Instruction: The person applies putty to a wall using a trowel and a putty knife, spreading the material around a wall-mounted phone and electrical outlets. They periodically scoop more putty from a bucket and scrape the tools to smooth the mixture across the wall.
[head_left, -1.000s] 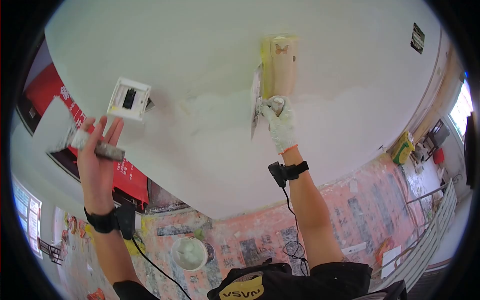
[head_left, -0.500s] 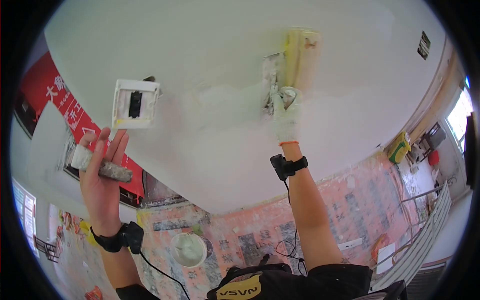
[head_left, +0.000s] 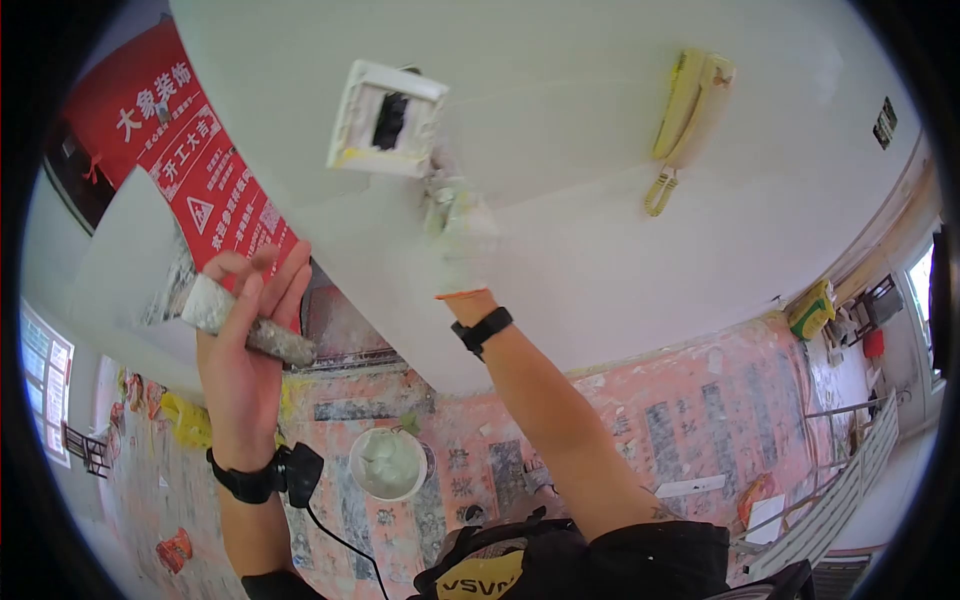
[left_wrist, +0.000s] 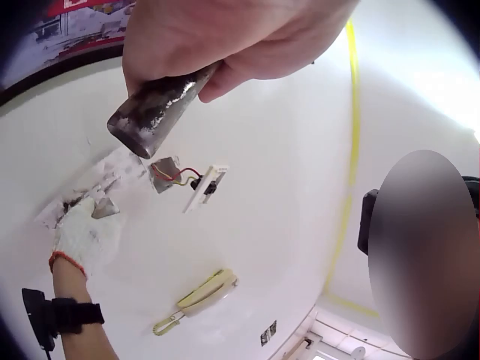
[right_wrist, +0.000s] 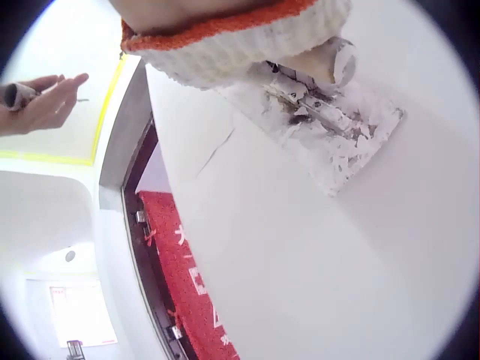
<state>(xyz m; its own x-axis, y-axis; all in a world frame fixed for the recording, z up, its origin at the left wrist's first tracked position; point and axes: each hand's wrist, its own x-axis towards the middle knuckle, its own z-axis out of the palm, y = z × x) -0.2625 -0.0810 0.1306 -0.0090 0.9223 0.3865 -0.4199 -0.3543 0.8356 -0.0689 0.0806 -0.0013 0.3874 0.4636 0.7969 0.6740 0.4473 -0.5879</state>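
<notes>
My right hand [head_left: 465, 235], in a white knit glove with an orange cuff, grips the handle of a plastering trowel [right_wrist: 352, 142]. Its putty-smeared plate lies against the white wall [head_left: 560, 250]. In the head view the trowel is blurred and partly hidden behind a white switch plate [head_left: 350, 130]. That plate hangs out from its wall box [left_wrist: 166, 174] on wires [left_wrist: 187, 174]. My bare left hand [head_left: 240, 390] holds a putty knife by its stained handle [head_left: 280, 342], thumb across it and several fingers fairly straight. A yellowed intercom handset [head_left: 690, 110] is on the wall to the right.
Below stands a white bucket [head_left: 388, 465] of pale putty on a floor covered with red printed sheeting [head_left: 590, 450]. A red banner [head_left: 200, 150] hangs beyond the wall's left edge. Metal railings [head_left: 840, 490] stand at the lower right.
My right hand has moved the trowel left along the wall, from beside the handset to beside the switch plate. The head view has turned left; my left hand keeps its hold on the putty knife.
</notes>
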